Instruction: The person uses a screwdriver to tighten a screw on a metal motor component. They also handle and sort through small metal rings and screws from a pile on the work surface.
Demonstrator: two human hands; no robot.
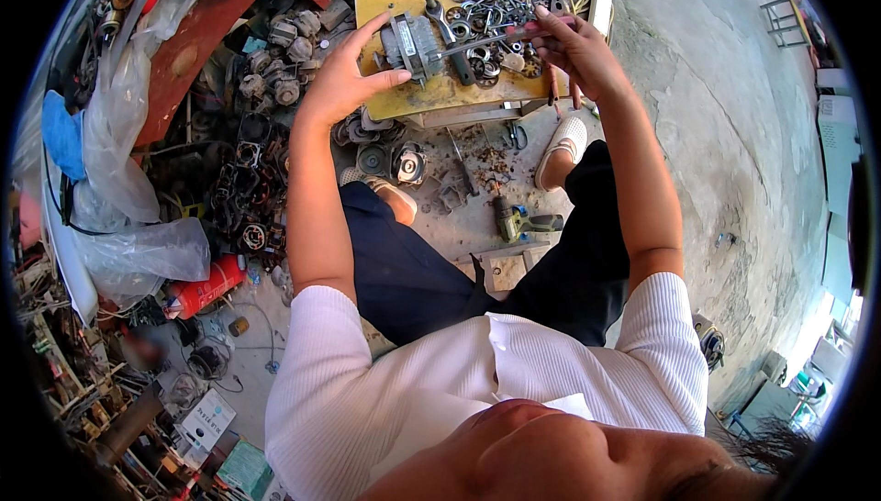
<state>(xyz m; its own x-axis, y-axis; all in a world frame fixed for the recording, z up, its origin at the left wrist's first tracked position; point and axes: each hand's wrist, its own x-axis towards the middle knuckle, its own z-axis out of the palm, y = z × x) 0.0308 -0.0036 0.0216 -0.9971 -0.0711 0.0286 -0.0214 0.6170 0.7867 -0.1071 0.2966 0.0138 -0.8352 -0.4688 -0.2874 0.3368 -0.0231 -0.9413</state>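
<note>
At top centre, on the yellow bench point(431, 97), my left hand point(344, 79) presses flat, fingers spread, steadying the motor point(410, 44); my right hand point(574, 47) grips a screwdriver point(486, 40) aimed into it.

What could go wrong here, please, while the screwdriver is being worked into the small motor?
The screwdriver could slip off the motor toward the left hand bracing it. The loose wrenches and washers crowding the yellow board could get knocked to the floor.
</note>
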